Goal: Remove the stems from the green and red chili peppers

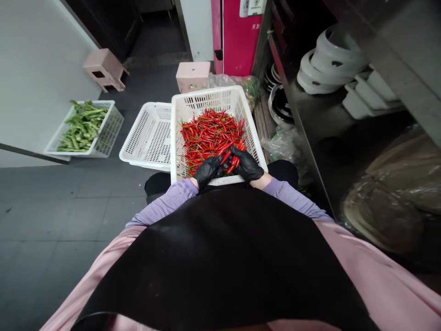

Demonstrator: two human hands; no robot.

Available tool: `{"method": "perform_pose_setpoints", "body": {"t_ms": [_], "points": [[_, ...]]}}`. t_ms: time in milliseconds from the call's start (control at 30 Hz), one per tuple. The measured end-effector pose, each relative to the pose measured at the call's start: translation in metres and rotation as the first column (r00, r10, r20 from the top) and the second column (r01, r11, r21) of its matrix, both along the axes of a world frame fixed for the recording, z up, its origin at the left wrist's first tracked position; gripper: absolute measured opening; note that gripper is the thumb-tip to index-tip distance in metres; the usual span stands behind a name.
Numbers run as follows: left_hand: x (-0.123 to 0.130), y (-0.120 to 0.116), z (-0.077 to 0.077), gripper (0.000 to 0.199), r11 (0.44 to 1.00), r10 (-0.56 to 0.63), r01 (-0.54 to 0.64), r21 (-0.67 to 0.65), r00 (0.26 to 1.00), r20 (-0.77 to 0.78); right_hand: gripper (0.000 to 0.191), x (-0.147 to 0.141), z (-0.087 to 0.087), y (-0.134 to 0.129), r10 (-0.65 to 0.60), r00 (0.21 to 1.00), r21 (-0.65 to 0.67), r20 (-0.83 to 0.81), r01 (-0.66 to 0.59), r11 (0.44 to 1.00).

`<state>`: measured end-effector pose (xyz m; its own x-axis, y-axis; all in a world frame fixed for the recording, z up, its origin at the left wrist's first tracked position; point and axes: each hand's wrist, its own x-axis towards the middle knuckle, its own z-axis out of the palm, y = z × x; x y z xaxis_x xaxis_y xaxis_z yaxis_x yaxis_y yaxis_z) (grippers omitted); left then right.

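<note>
A white plastic basket point(253, 133) in front of my lap holds a heap of thin red chilies point(210, 133), many with green stems. Both of my hands wear black gloves and meet over the near side of the heap. My right hand point(248, 165) is curled around several red chilies, which stick out past its fingers. With its fingertips bent together, my left hand point(207, 170) touches the chilies close to the right hand. Its grip is partly hidden, but a chili seems to lie at its fingertips.
Beside the chilies stands another white basket point(129, 142), with a bare slotted bottom. Farther left, a basket point(112, 122) holds green vegetables point(84, 128). Pink stools point(193, 76) are behind. A metal shelf point(310, 124) with white dishes point(327, 64) runs along my right.
</note>
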<state>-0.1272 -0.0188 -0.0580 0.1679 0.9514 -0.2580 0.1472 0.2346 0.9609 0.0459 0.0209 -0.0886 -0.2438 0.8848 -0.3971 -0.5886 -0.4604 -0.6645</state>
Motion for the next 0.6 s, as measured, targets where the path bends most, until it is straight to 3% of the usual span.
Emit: {"method": "perform_pose_setpoints", "body": {"t_ms": [100, 233, 400, 500, 600], "points": [[-0.003, 0.005, 0.009, 0.063, 0.999, 0.038, -0.036, 0.020, 0.997, -0.071, 0.047, 0.006, 0.006, -0.001, -0.035, 0.997, 0.107, 0.072, 0.027, 0.994], [-0.003, 0.018, 0.013, 0.058, 0.992, 0.128, -0.129, -0.001, 0.989, -0.068, 0.053, 0.012, 0.022, -0.004, 0.178, 0.971, 0.211, 0.159, -0.209, 0.955], [0.009, 0.026, 0.004, 0.050, 0.985, 0.172, -0.172, -0.007, 0.984, -0.053, 0.051, 0.008, 0.016, 0.006, 0.193, 0.866, 0.291, 0.461, -0.354, 0.889], [0.011, 0.027, 0.005, 0.050, 0.974, 0.223, -0.222, -0.038, 0.974, 0.043, 0.053, 0.004, 0.006, 0.013, 0.143, 0.771, 0.299, 0.620, -0.401, 0.866], [0.006, 0.028, 0.013, 0.056, 0.971, 0.187, -0.144, -0.188, 0.954, 0.235, 0.055, 0.005, 0.003, 0.014, 0.125, 0.741, 0.360, 0.660, -0.457, 0.813]]}}
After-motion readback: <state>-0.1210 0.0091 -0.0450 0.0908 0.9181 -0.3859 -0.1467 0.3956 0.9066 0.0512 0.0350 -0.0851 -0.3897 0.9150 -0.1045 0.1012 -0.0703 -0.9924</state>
